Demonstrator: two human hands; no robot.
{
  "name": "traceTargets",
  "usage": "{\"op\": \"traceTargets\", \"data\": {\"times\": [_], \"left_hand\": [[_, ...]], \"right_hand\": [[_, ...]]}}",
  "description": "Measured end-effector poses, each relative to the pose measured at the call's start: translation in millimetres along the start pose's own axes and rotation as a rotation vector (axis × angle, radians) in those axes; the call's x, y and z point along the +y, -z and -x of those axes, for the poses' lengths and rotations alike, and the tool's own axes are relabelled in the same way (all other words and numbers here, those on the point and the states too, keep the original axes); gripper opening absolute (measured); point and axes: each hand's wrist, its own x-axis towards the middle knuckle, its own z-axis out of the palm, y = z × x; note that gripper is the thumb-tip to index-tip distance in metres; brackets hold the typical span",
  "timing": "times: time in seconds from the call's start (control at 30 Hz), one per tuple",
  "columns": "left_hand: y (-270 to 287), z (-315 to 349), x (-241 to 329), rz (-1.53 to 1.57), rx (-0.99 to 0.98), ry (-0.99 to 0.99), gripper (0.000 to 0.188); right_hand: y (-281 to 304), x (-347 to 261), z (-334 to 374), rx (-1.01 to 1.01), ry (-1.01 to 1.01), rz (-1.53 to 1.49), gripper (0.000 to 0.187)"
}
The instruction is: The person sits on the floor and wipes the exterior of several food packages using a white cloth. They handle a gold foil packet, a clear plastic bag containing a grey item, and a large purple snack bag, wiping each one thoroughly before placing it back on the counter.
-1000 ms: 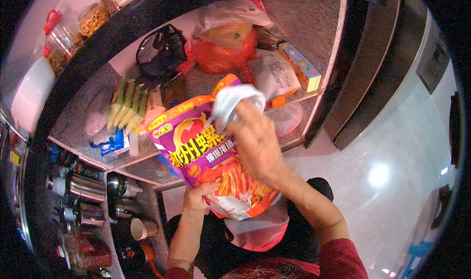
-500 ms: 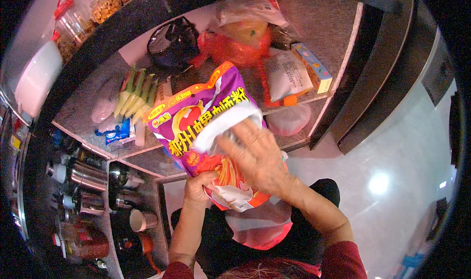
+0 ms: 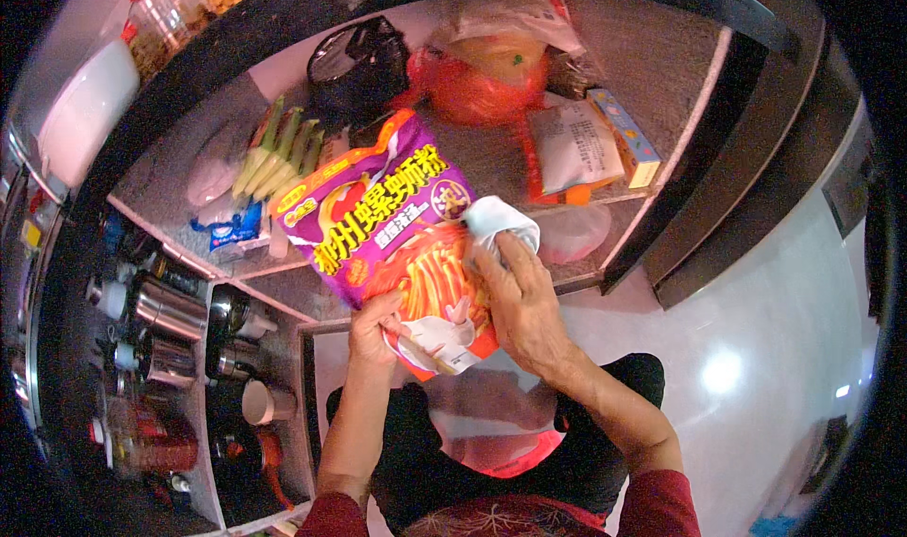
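A purple and orange noodle packet (image 3: 378, 211) with yellow lettering and a picture of noodles is held up, tilted, in front of the shelf. My left hand (image 3: 376, 334) is closed on its lower left edge, thumb across the front. In my right hand (image 3: 521, 310) is a bunched white cloth (image 3: 503, 223), pressed by the fingers near the packet's right edge. Part of the cloth is hidden under those fingers.
On the shelf (image 3: 652, 74) lie corn cobs (image 3: 274, 154), a blue packet (image 3: 231, 228), a black bag (image 3: 359, 69), a red bag (image 3: 487, 84), a white packet (image 3: 574, 145) and a small box (image 3: 625, 140). Metal pots (image 3: 170, 308) and a cup (image 3: 267, 402) fill the lower left compartments.
My right hand has moved the cloth from the middle of the packet to its right edge, uncovering the front. The packet has tilted slightly and shifted up in view.
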Motion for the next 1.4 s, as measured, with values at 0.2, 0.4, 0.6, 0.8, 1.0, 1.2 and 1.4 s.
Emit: {"op": "traceTargets", "data": {"times": [0.2,0.4,0.6,0.8,1.0,1.2,1.4], "left_hand": [[0.6,-6.0,-13.6,0.031,-0.192,0.112,0.046],[-9.4,1.2,-32.6,0.165,-0.340,0.154,0.060],[-28.5,12.1,-48.4,-0.073,-0.210,0.143,0.068],[-23.6,12.0,-39.6,0.017,-0.190,0.222,0.066],[10.5,-11.2,-36.5,0.038,-0.283,0.130,0.066],[-34.5,-2.6,-4.3,0.160,-0.182,0.081,0.082],[-3.0,-21.8,1.5,0.150,-0.341,0.010,0.074]], "right_hand": [[3.8,-44.9,3.9,-0.294,0.393,-0.070,0.043],[-1.2,-34.8,-7.5,-0.243,0.341,-0.028,0.046],[-0.9,-26.2,-36.6,-0.118,0.238,0.144,0.045],[-7.4,-35.1,-24.5,-0.211,0.352,0.058,0.039],[0.7,-48.6,0.4,-0.395,0.433,0.038,0.039],[12.6,-34.3,22.9,-0.545,0.512,0.012,0.039],[10.2,7.9,41.4,-0.268,0.330,0.001,0.044]]}}
